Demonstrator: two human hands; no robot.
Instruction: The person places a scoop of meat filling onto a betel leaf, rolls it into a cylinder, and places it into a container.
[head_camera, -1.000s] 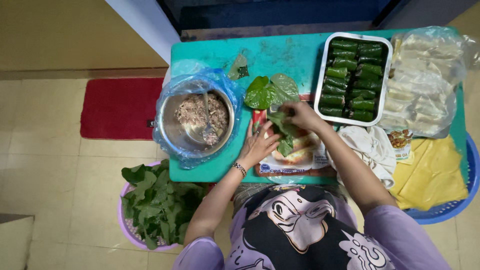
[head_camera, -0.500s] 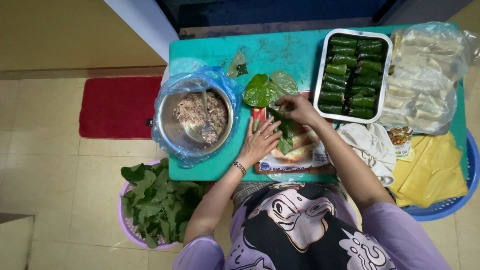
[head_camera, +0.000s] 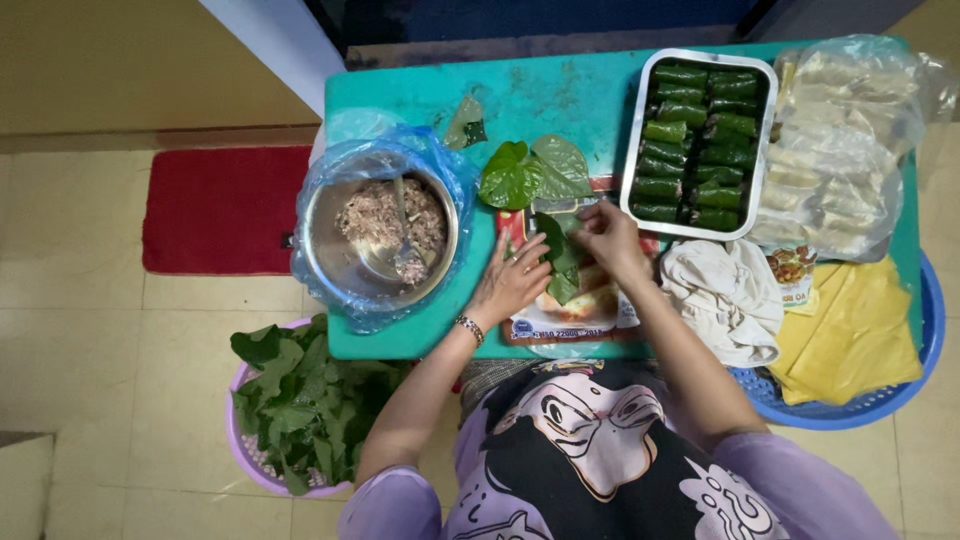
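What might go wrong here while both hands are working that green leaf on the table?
1. The left hand and right hand hold the leaf at separate spots; tugged unevenly, it might tear.
2. The metal bowl of minced filling sits close to the table front edge beside the left forearm; a bump could tip it.
3. The tray of finished rolls looks nearly full, so further ones may crowd.

A flat printed food package (head_camera: 585, 305), red-edged with white and orange panels, lies at the bench's near edge in the middle (partly under leaves). A smaller printed packet (head_camera: 793, 268), white with brownish pictures, lies to its right, beside a clear plastic bag (head_camera: 845, 150) at the far right.
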